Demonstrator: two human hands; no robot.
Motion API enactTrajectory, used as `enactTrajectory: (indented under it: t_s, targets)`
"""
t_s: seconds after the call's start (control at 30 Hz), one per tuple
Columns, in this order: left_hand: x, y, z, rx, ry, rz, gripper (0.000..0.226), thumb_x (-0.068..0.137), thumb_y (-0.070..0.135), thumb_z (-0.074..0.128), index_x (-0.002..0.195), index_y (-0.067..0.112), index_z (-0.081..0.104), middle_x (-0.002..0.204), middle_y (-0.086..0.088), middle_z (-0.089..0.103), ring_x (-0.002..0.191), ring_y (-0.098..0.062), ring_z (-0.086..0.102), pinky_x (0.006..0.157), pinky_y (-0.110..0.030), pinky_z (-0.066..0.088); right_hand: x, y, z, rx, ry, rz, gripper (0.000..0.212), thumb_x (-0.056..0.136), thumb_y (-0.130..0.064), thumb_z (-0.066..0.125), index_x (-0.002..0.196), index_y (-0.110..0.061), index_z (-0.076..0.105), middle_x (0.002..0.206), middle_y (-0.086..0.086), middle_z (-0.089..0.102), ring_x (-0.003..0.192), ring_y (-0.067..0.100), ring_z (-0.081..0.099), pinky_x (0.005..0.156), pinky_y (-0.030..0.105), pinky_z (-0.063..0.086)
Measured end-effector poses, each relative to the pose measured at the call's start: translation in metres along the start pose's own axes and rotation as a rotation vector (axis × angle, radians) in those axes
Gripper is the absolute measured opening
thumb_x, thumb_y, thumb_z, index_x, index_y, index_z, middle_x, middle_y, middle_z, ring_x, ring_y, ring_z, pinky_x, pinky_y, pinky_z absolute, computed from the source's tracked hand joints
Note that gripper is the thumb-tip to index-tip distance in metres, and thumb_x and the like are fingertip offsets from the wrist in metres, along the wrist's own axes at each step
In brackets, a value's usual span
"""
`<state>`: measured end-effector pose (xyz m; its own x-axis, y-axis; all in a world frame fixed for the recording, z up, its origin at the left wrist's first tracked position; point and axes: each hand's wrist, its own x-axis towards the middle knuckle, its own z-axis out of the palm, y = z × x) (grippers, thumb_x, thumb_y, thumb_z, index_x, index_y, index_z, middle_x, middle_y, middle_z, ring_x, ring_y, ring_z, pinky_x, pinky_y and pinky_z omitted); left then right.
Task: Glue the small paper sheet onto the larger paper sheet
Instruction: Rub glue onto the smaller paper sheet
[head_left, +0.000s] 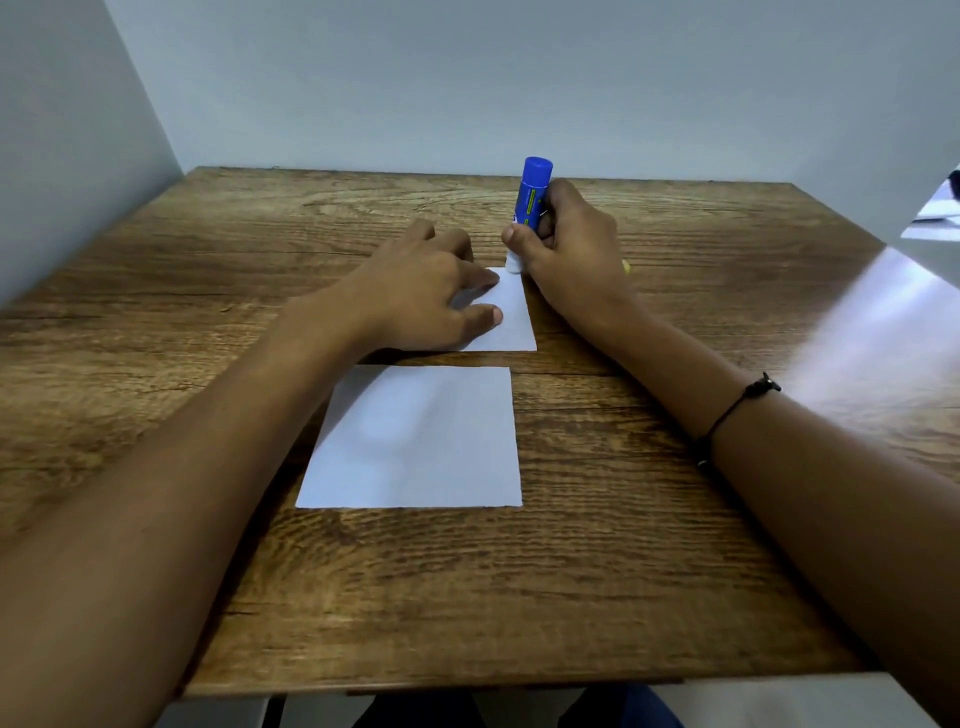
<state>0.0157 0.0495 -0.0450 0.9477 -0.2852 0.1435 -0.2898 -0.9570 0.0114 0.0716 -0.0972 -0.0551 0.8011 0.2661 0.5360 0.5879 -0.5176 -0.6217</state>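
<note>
Wooden table (649, 519): left hand (415, 296) flat (grip wide) on small sheet (511, 322), right hand (571, 244) gripping glue stick (532, 195).

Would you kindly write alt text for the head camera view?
A right hand presses a blue glue stick onto the far corner of a small paper sheet, which the left hand holds flat. A larger paper sheet lies nearer on the wooden table.

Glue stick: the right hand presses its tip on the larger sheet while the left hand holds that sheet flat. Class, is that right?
Not quite. The head view shows the glue stick in the right hand touching the smaller sheet, which the left hand holds flat. The larger sheet lies untouched.
</note>
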Motion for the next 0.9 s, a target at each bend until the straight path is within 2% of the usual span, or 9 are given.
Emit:
enactTrajectory:
  t_s: [0.13, 0.23, 0.33, 0.6, 0.9]
  targets:
    - [-0.0012, 0.0007, -0.0006, -0.015, -0.006, -0.009, 0.047, 0.086, 0.047, 0.042, 0.127, 0.025, 0.05, 0.119, -0.01, 0.047, 0.096, -0.02, 0.029, 0.092, -0.042, 0.036, 0.0008, 0.0012, 0.001, -0.006, -0.006, -0.009, 0.029, 0.088, -0.025, 0.057, 0.107, -0.004, 0.051, 0.08, 0.002, 0.051, 0.073, 0.014, 0.047, 0.064, 0.025, 0.037]
    - [-0.0011, 0.002, -0.0001, -0.016, -0.018, -0.018, 0.048, 0.086, 0.047, 0.042, 0.128, 0.026, 0.048, 0.119, -0.012, 0.047, 0.103, -0.027, 0.035, 0.094, -0.045, 0.036, 0.0013, 0.0022, 0.0022, -0.009, -0.01, -0.01, 0.03, 0.088, -0.026, 0.057, 0.108, -0.004, 0.051, 0.081, 0.001, 0.05, 0.072, 0.014, 0.046, 0.057, 0.021, 0.029]
    - [-0.0004, 0.0025, 0.0003, -0.003, -0.033, -0.025, 0.052, 0.084, 0.052, 0.038, 0.129, 0.027, 0.046, 0.12, -0.012, 0.046, 0.107, -0.031, 0.037, 0.096, -0.046, 0.035, 0.0019, 0.0029, 0.0032, -0.008, -0.009, -0.014, 0.03, 0.087, -0.025, 0.058, 0.106, -0.003, 0.052, 0.08, 0.003, 0.051, 0.073, 0.015, 0.047, 0.058, 0.023, 0.028]
    - [0.0008, 0.0019, 0.0016, -0.011, -0.027, -0.026, 0.048, 0.086, 0.046, 0.042, 0.131, 0.029, 0.044, 0.122, -0.012, 0.045, 0.109, -0.03, 0.037, 0.097, -0.045, 0.034, 0.0046, 0.0048, 0.0049, -0.017, -0.024, -0.014, 0.03, 0.087, -0.025, 0.059, 0.103, -0.001, 0.052, 0.079, 0.003, 0.053, 0.072, 0.017, 0.048, 0.058, 0.024, 0.027]
    - [0.0015, 0.0029, 0.0003, -0.012, -0.028, -0.032, 0.05, 0.086, 0.047, 0.041, 0.132, 0.029, 0.043, 0.119, -0.012, 0.045, 0.108, -0.03, 0.036, 0.096, -0.046, 0.034, 0.0052, 0.0054, 0.005, -0.035, -0.045, -0.018, 0.033, 0.086, -0.028, 0.06, 0.104, -0.001, 0.051, 0.082, 0.003, 0.053, 0.077, 0.017, 0.05, 0.063, 0.027, 0.032]
